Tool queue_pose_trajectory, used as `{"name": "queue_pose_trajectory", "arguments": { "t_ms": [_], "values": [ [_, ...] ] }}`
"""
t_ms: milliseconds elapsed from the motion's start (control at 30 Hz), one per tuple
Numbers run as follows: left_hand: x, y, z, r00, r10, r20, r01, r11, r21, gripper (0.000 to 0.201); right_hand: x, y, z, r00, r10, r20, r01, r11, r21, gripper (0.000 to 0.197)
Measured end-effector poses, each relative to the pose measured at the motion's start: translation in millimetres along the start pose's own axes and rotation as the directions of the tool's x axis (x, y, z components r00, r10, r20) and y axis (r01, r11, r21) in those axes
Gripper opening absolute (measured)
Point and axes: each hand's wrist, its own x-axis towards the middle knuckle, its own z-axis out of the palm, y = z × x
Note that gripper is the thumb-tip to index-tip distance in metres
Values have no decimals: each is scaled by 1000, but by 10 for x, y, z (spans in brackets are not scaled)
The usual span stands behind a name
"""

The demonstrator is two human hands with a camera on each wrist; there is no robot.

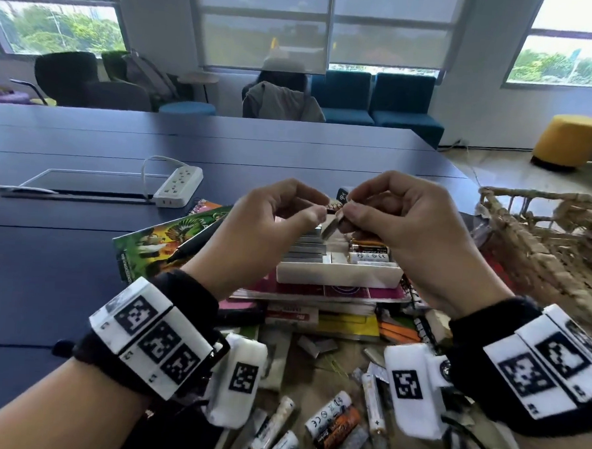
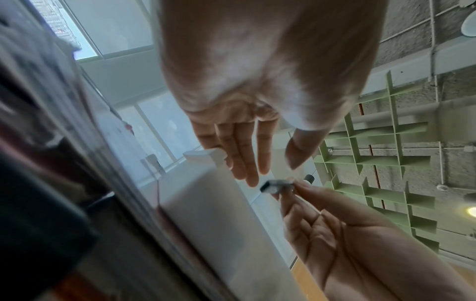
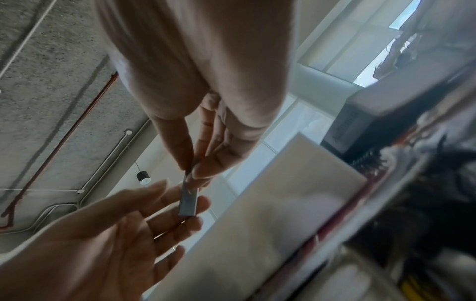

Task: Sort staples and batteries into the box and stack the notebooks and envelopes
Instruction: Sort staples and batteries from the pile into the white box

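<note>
Grey metal, a short flat staple strip (image 1: 332, 228) is hanging over the white box (image 1: 336, 274), pinched at its top end by the right hand (image 1: 401, 223); its long axis is tilting down toward the left hand (image 1: 271, 219), whose fingers are curling loosely beside it, holding nothing. The box is sitting on stacked notebooks (image 1: 318, 294), with loose batteries (image 1: 332, 418) lying on the counter (image 1: 63, 246) nearer the person and a woven basket (image 1: 544, 237) standing to the right.

From the left wrist, the strip (image 2: 274, 186) is showing end-on beyond straight, relaxed fingers (image 2: 247, 158).

From the right wrist, the strip (image 3: 189, 201) is pointing lengthwise at the left palm (image 3: 103, 244).
</note>
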Motion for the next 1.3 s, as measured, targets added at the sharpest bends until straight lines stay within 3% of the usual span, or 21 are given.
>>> {"name": "queue_pose_trajectory", "arguments": {
  "t_ms": [167, 300, 433, 533, 667, 800, 933, 1033, 1200, 1300],
  "values": [
    [-2, 8, -7, 996, 83, 20, -83, 996, 27, 10, -41, 51, 39, 999, 42, 15, -44, 995, 90, 15],
    [27, -36, -66, 994, 107, 13, -108, 993, 55, 11, -30, 90, 53, 1000, 28, 1, -28, 1000, 15, 16],
    [59, -113, -96, 992, 125, -28, -115, 967, 228, 8, 5, 77, -55, 999, 12, -36, -22, 959, -281, 18],
    [73, -158, -108, 991, 122, -57, -96, 938, 332, 12, 1, 63, -145, 999, -13, 48, 37, 845, -534, 12],
    [68, -200, -90, 996, 75, -46, -50, 913, 404, 15, -28, 45, -160, 991, 13, 136, 86, 716, -693, 8],
    [47, -170, -66, 997, 82, 11, -79, 902, 425, 20, -31, 32, -156, 982, 39, 184, 109, 677, -728, 11],
    [-8, -60, -7, 990, -11, 138, -65, 843, 535, 24, -29, 21, -159, 979, 30, 203, 134, 653, -746, 13],
    [-7, -33, 21, 995, -18, 98, -42, 817, 575, 22, -28, 8, -169, 975, 29, 219, 153, 629, -762, 17],
    [3, -51, 33, 998, 28, 53, -52, 846, 531, 15, -57, -156, -194, 961, -28, 275, 230, 636, -737, 13],
    [-7, -38, 38, 998, 62, 32, -70, 860, 506, 11, -113, -339, -197, 904, 100, 415, 254, 655, -712, 12]
  ]
}}
